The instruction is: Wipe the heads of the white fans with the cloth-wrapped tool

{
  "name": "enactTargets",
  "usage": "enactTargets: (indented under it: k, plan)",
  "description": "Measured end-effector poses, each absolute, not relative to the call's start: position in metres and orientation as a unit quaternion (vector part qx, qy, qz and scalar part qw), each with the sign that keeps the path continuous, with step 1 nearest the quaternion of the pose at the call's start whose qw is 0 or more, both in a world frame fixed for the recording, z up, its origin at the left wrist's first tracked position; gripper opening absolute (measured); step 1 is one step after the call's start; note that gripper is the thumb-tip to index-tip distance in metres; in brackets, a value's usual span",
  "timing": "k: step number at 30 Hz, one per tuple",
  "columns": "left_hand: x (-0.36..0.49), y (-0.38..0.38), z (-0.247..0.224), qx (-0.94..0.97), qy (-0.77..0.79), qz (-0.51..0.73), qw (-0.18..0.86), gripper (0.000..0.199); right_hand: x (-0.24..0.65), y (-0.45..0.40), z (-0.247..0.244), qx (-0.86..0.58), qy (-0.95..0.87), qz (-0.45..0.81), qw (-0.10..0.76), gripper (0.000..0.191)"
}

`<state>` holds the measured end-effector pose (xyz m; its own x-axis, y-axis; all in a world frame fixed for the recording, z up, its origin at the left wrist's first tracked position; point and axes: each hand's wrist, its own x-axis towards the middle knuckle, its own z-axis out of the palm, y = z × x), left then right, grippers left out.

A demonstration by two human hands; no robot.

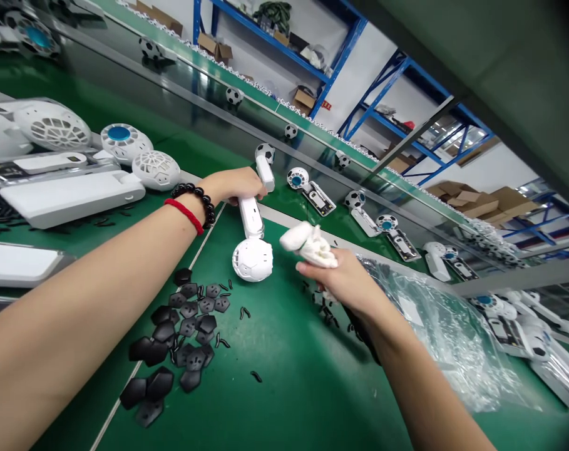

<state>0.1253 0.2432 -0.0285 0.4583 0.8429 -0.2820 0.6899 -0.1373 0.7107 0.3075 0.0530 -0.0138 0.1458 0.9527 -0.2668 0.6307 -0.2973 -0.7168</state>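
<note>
My left hand (pixel 240 185), with a black bead bracelet and a red band at its wrist, is closed on the handle of a white device (pixel 252 216). The round white head (pixel 253 260) of that device points toward me over the green table. Just beyond my fingers stands another white part with a black-and-white ball head (pixel 265 152). To the right, my right hand (pixel 333 272) is closed around a bundled white cloth (pixel 315 247). Something dark shows under my right wrist.
Black pentagon pieces (pixel 194 359) and small black strips (pixel 256 376) lie on the table (pixel 284 401). White device parts (pixel 72 194) crowd the left. A clear plastic bag (pixel 448 338) lies right. Ball-headed devices (pixel 363 220) line the conveyor behind, with blue shelves (pixel 288 47) beyond.
</note>
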Motion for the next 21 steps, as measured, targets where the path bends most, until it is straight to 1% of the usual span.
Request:
enactTargets:
  k: [4,6,10,12,16,18,21]
  plan:
    - [0.128,0.244,-0.031,0.763,0.499,0.087,0.402,0.033,0.294,0.055,0.0,-0.693,-0.466,0.453,0.311,0.03]
    - [0.13,0.244,-0.031,0.767,0.497,0.084,0.397,0.033,0.286,0.056,0.002,-0.665,-0.442,0.497,0.34,0.028]
    - [0.132,0.244,-0.033,0.773,0.497,0.078,0.387,0.035,0.275,0.057,0.001,-0.635,-0.451,0.534,0.331,0.026]
    - [0.133,0.245,-0.035,0.775,0.495,0.077,0.384,0.036,0.272,0.058,0.001,-0.633,-0.468,0.528,0.318,0.027]
    - [0.134,0.247,-0.038,0.778,0.495,0.075,0.379,0.036,0.268,0.059,0.003,-0.648,-0.507,0.483,0.299,0.019]
    - [0.134,0.248,-0.039,0.778,0.496,0.076,0.378,0.036,0.266,0.06,0.002,-0.653,-0.516,0.462,0.305,0.017]
    - [0.134,0.247,-0.04,0.777,0.496,0.078,0.379,0.036,0.264,0.059,-0.001,-0.658,-0.528,0.432,0.317,0.021]
